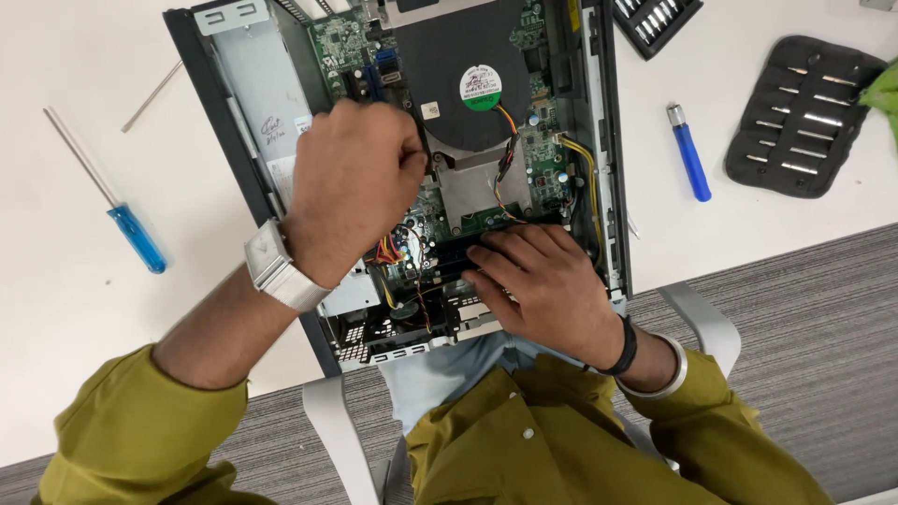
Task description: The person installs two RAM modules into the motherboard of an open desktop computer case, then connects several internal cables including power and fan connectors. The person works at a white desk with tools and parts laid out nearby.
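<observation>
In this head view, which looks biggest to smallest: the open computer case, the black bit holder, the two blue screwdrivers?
1. Open grey desktop computer case.
2. Black fabric bit holder.
3. Two blue-handled screwdrivers: the long-shafted left one spans more than the stubby right one.

A white table [56,281] filled the view from nine to two o'clock under even, bright light. Grey striped carpet [804,318] ran from four to seven o'clock, and a chair's pale armrests [329,425] showed near six.

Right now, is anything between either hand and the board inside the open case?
Nothing visible. The left hand is closed over the board beside the fan shroud; the right hand rests on the black module.
</observation>
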